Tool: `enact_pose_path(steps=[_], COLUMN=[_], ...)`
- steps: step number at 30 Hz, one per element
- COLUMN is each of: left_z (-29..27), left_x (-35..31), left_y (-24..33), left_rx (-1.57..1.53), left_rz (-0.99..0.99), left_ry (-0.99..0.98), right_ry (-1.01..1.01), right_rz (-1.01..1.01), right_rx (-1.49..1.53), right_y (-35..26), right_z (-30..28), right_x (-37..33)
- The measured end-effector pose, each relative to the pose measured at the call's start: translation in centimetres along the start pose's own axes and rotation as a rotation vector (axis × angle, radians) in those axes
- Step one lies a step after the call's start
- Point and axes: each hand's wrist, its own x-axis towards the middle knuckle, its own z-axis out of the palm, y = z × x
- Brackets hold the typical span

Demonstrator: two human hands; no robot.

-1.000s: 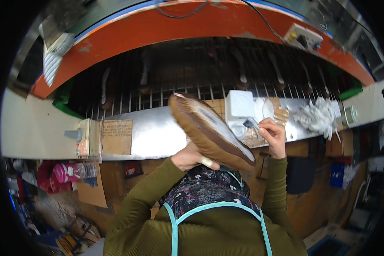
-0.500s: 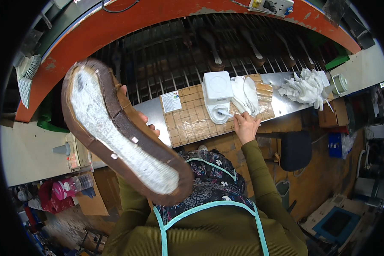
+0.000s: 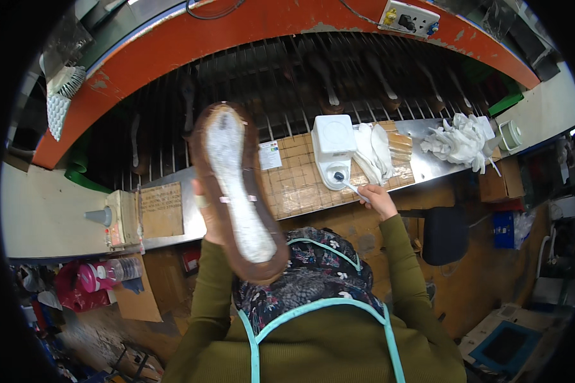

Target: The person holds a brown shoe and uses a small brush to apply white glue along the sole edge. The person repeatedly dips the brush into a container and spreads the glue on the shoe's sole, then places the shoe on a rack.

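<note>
My left hand (image 3: pixel 209 220) is closed around the side of a brown shoe upper (image 3: pixel 262 210), held up with its pale, fibrous underside towards me. Most of the fingers are hidden behind it. Two small pink marks sit across its waist. Pinched in my right hand (image 3: pixel 379 201) is a small brush (image 3: pixel 353 187) with a pale handle. Its dark head rests in the round cup of a white dispenser (image 3: pixel 333 135). Just right of the dispenser lie white sole-shaped pieces (image 3: pixel 373 152) on the taped cardboard (image 3: pixel 289 185).
Beyond the metal ledge runs a rack of rods carrying several dark shoes (image 3: pixel 324 73) under an orange frame (image 3: pixel 278 32). Crumpled white paper (image 3: pixel 459 140) lies at the right. A grey cone (image 3: pixel 98 216) stands on the left counter. A dark chair (image 3: pixel 445 236) is at the right.
The shoe upper has swung right and turned more upright, farther from the camera. The brush's dark head now shows in the cup, and my right hand has shifted slightly right and nearer me.
</note>
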Motion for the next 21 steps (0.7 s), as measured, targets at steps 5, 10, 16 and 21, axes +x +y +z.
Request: enact_pose_path(steps=[5,10,16,21], left_z=[-0.7,4.7,6.7,6.9], left_x=[1.7,3.4,3.3,2.8], left_y=[-1.5,0.1,0.3,1.0], left_rx=[0.13,0.257,0.38,0.43], left_rz=[-0.014,0.092,0.235,0.261], left_ry=[0.038,-0.168,-0.148,-0.176], right_ry=[0.212,0.431,0.283,0.3], right_rz=[-0.598,-1.149,-1.045,-1.088], right_rx=[-0.156,-0.4,-0.119,-0.123], right_y=[-10.5,-21.6,-21.9,-23.6], right_z=[4.5,6.9,9.5,10.4], right_x=[-3.9,-11.4,-12.3,-10.8])
